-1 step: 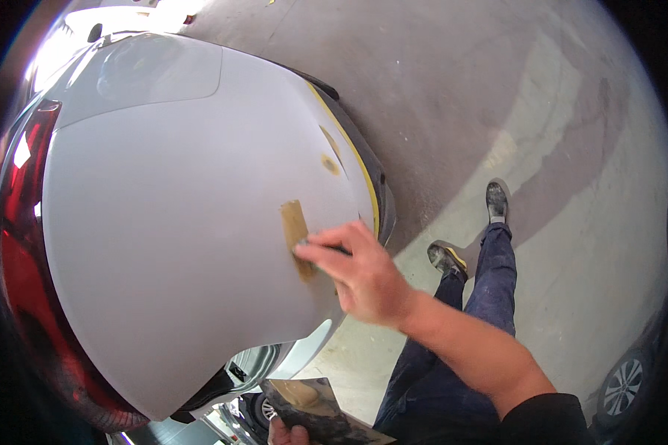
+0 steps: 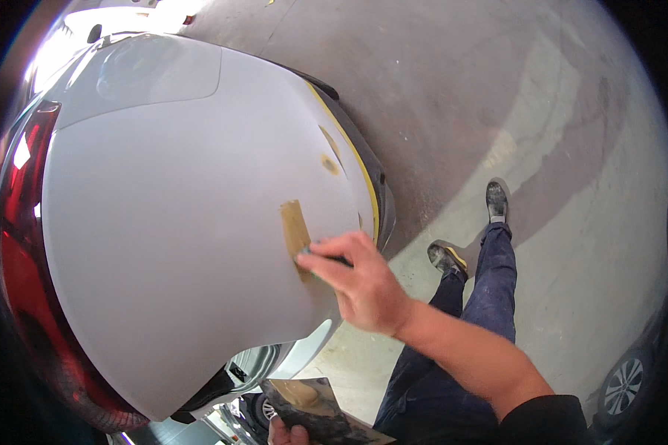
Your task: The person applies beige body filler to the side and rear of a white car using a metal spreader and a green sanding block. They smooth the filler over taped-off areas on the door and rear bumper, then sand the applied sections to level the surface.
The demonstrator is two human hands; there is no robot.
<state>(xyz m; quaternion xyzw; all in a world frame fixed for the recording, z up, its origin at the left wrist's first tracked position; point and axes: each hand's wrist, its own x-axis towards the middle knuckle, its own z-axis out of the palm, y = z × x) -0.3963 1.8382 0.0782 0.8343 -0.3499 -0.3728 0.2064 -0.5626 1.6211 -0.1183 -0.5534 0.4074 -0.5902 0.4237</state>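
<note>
My right hand (image 2: 369, 285) pinches a small dark spreader (image 2: 341, 259) against the grey body panel (image 2: 163, 237) of a car. Most of that tool is hidden behind my fingers. Under it runs a short tan strip of filler (image 2: 295, 222), whose lower end my fingers partly cover. At the bottom edge my left hand (image 2: 288, 434) grips a dark, smeared mixing board (image 2: 323, 424), with a mound of tan filler (image 2: 297, 393) on top. Only the thumb and some fingertips of this hand show.
Yellow masking tape (image 2: 355, 159) edges the panel along dark trim (image 2: 375, 170). A sanded spot (image 2: 330, 164) lies near it. A red tail light (image 2: 22, 274) curves down the left side. My shoes (image 2: 496, 200) stand on the concrete floor (image 2: 438, 96). Another car's wheel (image 2: 622, 387) shows lower right.
My right hand has slid slightly down along the filler strip with the spreader. The left hand and board have stayed in place.
</note>
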